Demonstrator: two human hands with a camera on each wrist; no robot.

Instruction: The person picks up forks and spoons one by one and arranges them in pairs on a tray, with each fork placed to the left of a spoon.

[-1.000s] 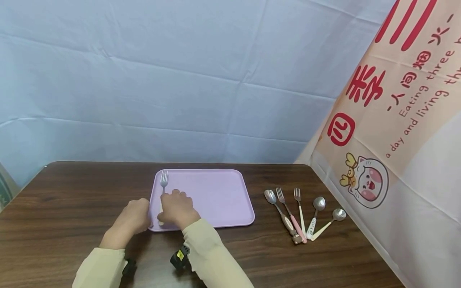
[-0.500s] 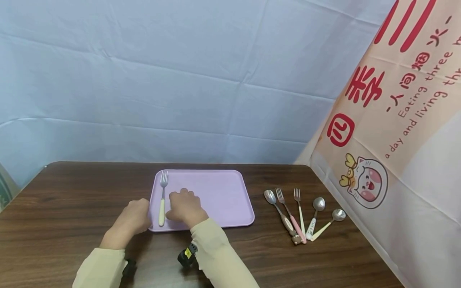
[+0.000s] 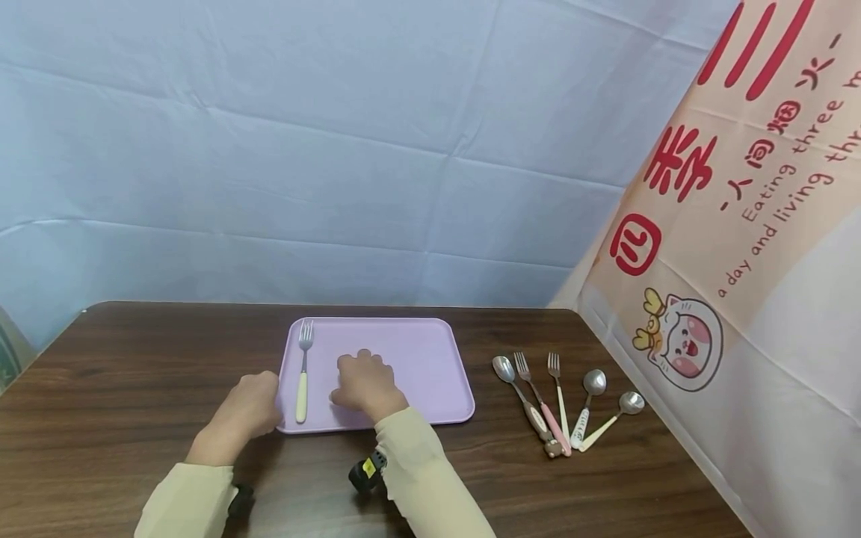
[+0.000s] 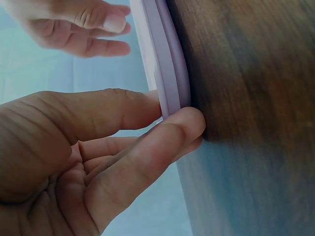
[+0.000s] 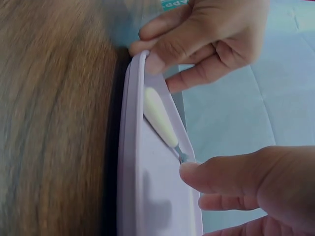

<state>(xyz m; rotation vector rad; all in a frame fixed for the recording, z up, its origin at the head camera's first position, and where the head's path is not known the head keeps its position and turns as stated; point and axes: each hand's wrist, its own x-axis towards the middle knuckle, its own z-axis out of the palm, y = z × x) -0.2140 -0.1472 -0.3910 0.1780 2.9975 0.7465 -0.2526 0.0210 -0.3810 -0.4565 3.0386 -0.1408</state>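
A lilac tray [image 3: 410,373] lies on the table, and along its left side rests a fork [image 3: 302,396] with a cream handle and its tines pointing away. My left hand [image 3: 247,409] pinches the tray's near left rim between thumb and fingers, as the left wrist view [image 4: 123,147] shows. Above the tray, to the right of the fork, hovers my right hand [image 3: 368,385]. In the right wrist view its thumb [image 5: 216,172] and fingers are apart with nothing between them, and the fork's cream handle [image 5: 160,115] lies inside the rim.
Right of the tray lie a brown-handled spoon [image 3: 526,407], a pink-handled fork [image 3: 541,400], a small white-handled fork [image 3: 560,392], a white-handled spoon [image 3: 588,407] and a cream-handled spoon [image 3: 615,418]. A pale cloth [image 3: 323,149] hangs behind the wooden table [image 3: 134,388].
My right hand has let go of the fork's handle and moved right over the tray. The fork stays on the tray's left side. My left hand keeps its hold on the rim.
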